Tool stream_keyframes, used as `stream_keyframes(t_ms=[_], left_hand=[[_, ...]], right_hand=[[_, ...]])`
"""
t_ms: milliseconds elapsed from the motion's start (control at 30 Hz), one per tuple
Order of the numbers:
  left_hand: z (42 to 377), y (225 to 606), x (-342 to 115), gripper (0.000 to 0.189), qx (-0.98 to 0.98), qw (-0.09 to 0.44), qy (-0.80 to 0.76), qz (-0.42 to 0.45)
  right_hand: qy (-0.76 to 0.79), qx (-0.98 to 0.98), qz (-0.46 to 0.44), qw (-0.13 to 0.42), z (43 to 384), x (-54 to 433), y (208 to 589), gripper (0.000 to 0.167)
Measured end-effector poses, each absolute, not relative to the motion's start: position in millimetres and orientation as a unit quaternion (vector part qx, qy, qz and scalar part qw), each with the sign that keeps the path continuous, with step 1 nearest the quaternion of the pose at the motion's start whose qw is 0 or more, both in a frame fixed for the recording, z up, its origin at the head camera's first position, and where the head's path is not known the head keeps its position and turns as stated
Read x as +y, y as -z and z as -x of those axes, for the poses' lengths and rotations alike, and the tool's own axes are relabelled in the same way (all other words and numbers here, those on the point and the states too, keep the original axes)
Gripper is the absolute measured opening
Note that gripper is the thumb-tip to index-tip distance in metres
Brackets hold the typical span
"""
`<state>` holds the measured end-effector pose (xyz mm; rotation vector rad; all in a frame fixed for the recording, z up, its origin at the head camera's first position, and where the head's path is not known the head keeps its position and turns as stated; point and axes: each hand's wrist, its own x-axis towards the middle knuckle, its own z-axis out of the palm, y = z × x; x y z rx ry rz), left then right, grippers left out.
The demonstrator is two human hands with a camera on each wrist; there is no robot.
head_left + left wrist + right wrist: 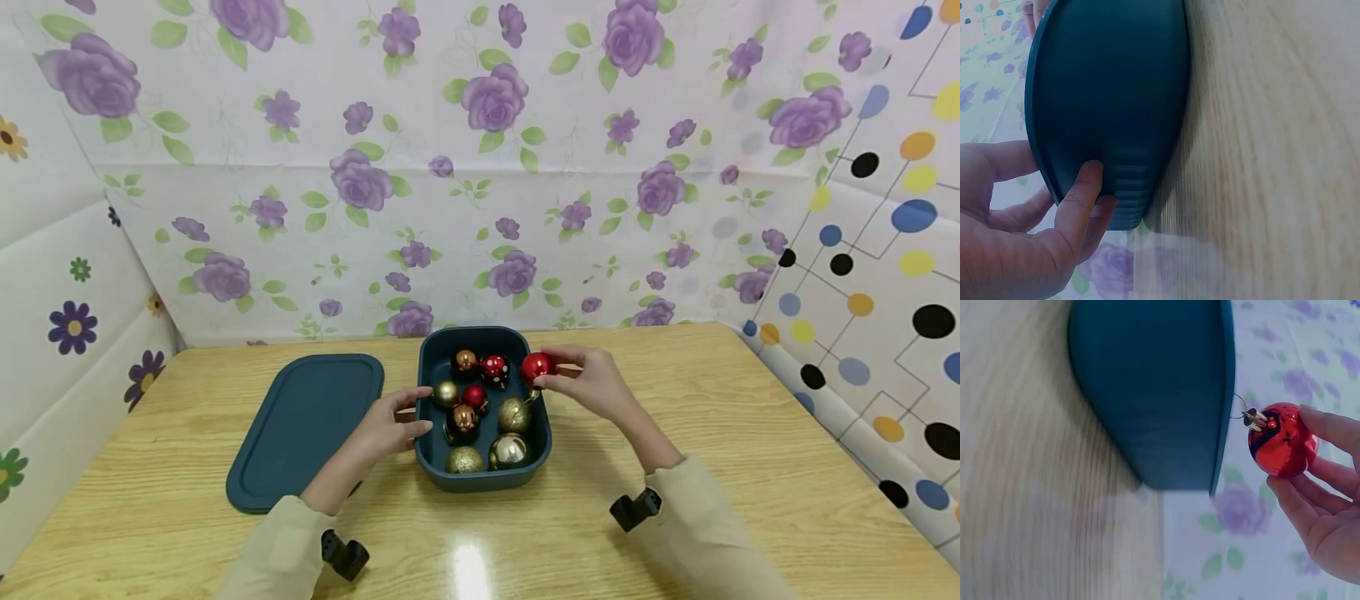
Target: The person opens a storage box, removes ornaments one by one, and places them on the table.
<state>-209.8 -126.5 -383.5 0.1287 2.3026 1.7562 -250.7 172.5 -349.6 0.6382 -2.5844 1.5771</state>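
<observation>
A dark teal plastic box (483, 482) stands on the table with several Christmas baubles in it. My left hand (390, 427) grips the box's left rim; in the left wrist view, fingertips (1090, 172) lie against the outer wall while others go behind the rim. Just above the right rim, my right hand (588, 383) pinches a shiny red bauble (537, 367) between thumb and fingers. Its gold cap and thin loop point toward the box in the right wrist view. Inside are a gold bauble (510, 451), a glittery gold one (514, 415) and a red one with white dots (495, 368).
A flat teal lid (307, 425) lies on the wooden table (750, 467), left of the box. Flowered cloth (495, 208) hangs behind the table's back edge, and patterned panels rise at both sides.
</observation>
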Motion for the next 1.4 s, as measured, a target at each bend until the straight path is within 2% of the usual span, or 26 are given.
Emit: stream_keyframes(t_ms=[333, 767, 1400], left_hand=[[208.5, 383.0, -126.2, 0.051, 0.786, 0.122, -0.605, -0.048], [208.8, 383.9, -127.7, 0.051, 0.783, 0.119, -0.609, -0.042], [208.2, 382.3, -126.9, 0.051, 0.78, 0.118, -0.613, -0.045]], right_hand=[[-0.472, -0.871, -0.131, 0.028, 277.7, 222.9, 372.9, 0.051], [-0.45, -0.892, -0.047, -0.023, 306.3, 253.5, 401.3, 0.053], [-0.456, -0.887, -0.056, -0.048, 312.7, 262.2, 405.0, 0.058]])
